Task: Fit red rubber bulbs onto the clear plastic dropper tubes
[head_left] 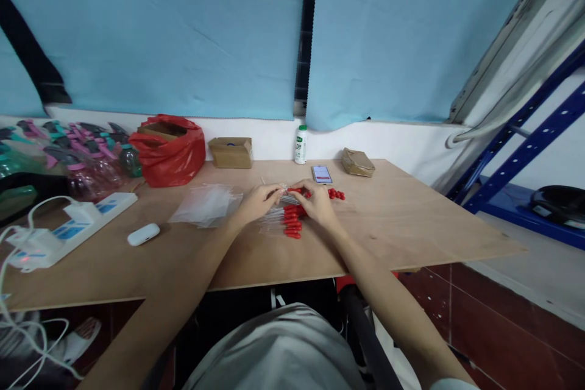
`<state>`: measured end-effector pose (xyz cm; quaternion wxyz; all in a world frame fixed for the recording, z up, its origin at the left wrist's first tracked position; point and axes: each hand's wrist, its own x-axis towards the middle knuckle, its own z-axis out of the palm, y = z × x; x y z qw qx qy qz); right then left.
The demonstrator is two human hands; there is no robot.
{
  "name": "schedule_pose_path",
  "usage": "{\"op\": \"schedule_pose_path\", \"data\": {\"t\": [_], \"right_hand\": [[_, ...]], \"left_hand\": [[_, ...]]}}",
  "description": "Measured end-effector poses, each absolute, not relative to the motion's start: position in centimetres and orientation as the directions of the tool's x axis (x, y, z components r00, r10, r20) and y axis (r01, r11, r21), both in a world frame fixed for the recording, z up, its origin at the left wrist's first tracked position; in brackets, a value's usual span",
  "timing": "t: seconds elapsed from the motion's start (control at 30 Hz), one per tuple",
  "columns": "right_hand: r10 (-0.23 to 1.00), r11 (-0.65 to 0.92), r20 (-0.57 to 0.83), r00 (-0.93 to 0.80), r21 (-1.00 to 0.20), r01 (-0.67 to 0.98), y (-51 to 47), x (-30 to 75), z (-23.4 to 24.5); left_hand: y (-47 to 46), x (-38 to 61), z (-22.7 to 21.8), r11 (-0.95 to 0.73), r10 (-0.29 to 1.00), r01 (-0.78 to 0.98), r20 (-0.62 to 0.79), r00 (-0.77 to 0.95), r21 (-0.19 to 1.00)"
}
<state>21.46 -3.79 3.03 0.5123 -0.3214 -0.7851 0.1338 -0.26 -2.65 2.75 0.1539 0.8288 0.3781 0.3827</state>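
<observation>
My left hand (258, 200) and my right hand (317, 201) meet over the middle of the wooden table (411, 219). Both are closed in a pinch on a thin clear tube with a red cap (292, 192) held between them. Just below the hands lies a row of clear tubes with red caps (290, 222). A few loose red caps (337, 194) sit to the right of my right hand. A stack of clear plastic bags (205, 204) lies left of my left hand.
A phone (322, 173), a white bottle (300, 144), two brown boxes (231, 152) and a red bag (171, 149) line the far edge. Spray bottles (86, 155), a power strip (68, 228) and a white earbud case (143, 234) sit at left. Blue shelving (530, 146) stands at right.
</observation>
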Motion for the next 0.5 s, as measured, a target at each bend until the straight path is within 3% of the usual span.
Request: {"op": "schedule_pose_path", "data": {"t": [0.13,0.5], "right_hand": [[0.647,0.757,0.705,-0.29,-0.548,0.357,-3.6,21.6,2.8],[0.693,0.719,0.638,-0.337,-0.649,0.25,-2.9,21.9,2.2]], "left_hand": [[-2.7,-0.6,2.9,-0.665,0.745,0.528,0.519,0.419,0.529],[-1.7,-1.0,2.0,-0.637,0.764,0.406,0.463,0.45,0.656]]}}
